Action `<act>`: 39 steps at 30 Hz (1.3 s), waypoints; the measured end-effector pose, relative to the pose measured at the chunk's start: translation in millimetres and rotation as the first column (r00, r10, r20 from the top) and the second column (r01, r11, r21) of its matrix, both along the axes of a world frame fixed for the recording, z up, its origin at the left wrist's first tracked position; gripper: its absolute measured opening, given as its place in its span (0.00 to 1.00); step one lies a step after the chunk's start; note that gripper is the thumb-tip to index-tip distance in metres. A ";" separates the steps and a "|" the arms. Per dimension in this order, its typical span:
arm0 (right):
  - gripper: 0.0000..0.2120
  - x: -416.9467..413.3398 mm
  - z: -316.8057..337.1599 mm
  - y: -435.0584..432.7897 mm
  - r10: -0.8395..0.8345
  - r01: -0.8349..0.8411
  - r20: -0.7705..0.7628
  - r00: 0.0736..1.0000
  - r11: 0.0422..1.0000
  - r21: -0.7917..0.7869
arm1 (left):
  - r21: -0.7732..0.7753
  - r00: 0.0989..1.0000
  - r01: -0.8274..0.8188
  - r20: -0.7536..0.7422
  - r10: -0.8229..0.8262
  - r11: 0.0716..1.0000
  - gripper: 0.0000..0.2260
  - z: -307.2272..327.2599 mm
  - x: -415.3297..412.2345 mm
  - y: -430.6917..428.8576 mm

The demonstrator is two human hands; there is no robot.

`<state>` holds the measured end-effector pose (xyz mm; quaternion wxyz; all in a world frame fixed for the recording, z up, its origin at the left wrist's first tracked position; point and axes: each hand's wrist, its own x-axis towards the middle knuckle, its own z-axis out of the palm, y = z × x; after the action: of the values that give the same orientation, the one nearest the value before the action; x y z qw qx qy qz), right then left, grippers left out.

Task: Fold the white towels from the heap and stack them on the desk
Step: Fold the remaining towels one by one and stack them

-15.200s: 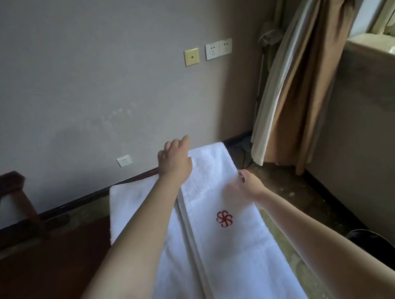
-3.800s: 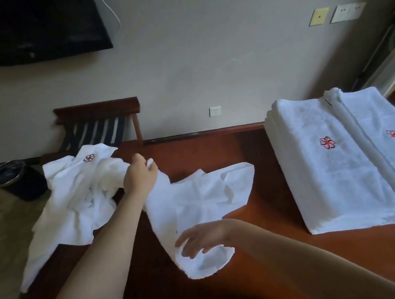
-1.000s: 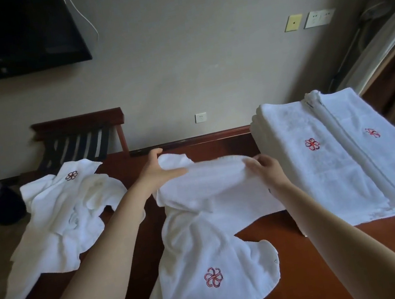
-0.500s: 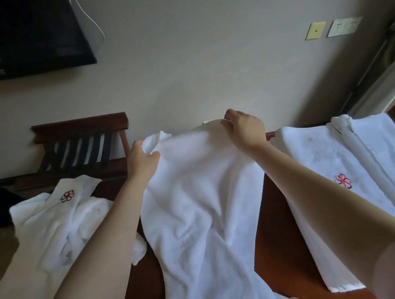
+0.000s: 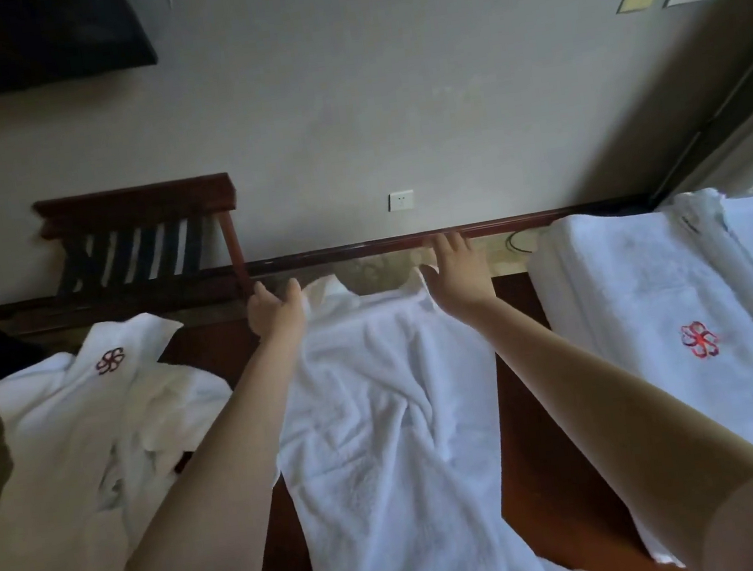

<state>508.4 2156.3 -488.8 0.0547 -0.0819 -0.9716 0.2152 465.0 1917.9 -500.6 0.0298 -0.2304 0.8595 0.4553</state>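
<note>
The only marking I can make out from here is a red flower emblem (image 5: 699, 339) stitched on the stack (image 5: 630, 299) of folded towels at the right; the same emblem shows on the crumpled heap (image 5: 75, 445) at the left, darker in the shade, and a sliver of a third peeks in at the bottom edge of the view (none carries lettering I can read). Between heap and stack a single towel (image 5: 387, 451) lies spread but rumpled on the brown surface (image 5: 531, 456), its long axis running from me straight toward the wall (image 5: 389, 106). Its far short edge lies near the back rim of the surface and its near end runs out of view below. My left hand (image 5: 275, 310) sits at the far left corner of that towel, just beside the cloth; its grip looks loose, thumb apart from the fingers and nothing pinched that I can see. My right hand (image 5: 457, 274) lies over the far right corner with its grip apart, fingers straight and pointing at the wall. Behind the surface a dark wooden rack (image 5: 139, 206) stands against the wall, with a white socket (image 5: 401, 200) to its right.
</note>
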 end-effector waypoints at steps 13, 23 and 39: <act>0.07 133.0 -36.4 -7.9 0.069 0.125 0.461 0.885 0.918 -0.377 | 0.094 0.754 0.588 0.295 -0.587 0.803 0.08 -39.4 125.5 -17.9; 0.13 267.9 -79.5 -10.7 -0.194 0.290 0.612 0.767 0.955 -0.060 | -0.227 0.702 0.618 0.589 -0.399 0.752 0.21 -63.9 246.6 -72.5; 0.13 361.7 -50.2 -37.1 0.332 0.594 0.614 0.716 0.172 -0.786 | -0.145 0.855 0.381 0.431 -0.288 0.913 0.11 -70.7 370.5 -70.3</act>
<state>870.1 2119.2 -539.0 -0.3479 -0.2625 -0.5294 0.7278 835.6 1847.6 -571.4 0.2582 -0.1665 0.9078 0.2857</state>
